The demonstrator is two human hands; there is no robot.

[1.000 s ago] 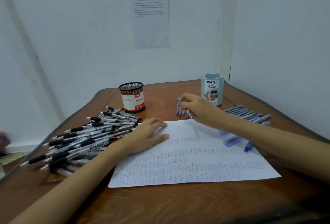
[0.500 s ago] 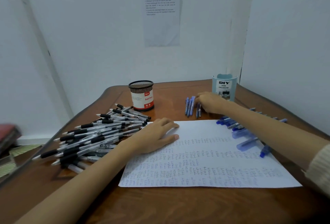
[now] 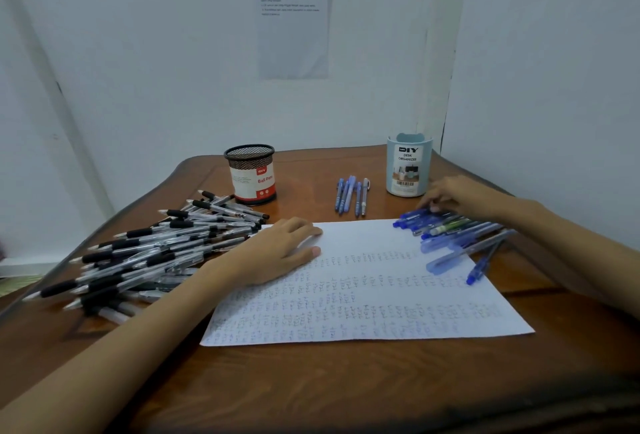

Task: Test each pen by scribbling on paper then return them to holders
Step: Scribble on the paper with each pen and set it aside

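Note:
A white sheet of paper [image 3: 367, 295] covered in blue scribbles lies on the wooden table [image 3: 311, 381]. My left hand [image 3: 277, 253] rests flat on its upper left corner. My right hand [image 3: 453, 194] reaches over the far end of a pile of blue pens [image 3: 450, 236] at the paper's right edge, its fingertips touching them. Several blue pens [image 3: 351, 195] lie in a row behind the paper. A big heap of black-grip pens [image 3: 149, 250] is on the left. A black mesh holder [image 3: 252, 174] and a light blue holder [image 3: 408, 165] stand at the back.
White walls close in behind and on the right, with a printed sheet [image 3: 294, 21] taped up. The table's curved edge runs along the left, beside the heap of black pens.
My right hand left the row of blue pens behind the paper and moved right to the blue pen pile. The camera tilted and shifted. My left hand stayed on the paper.

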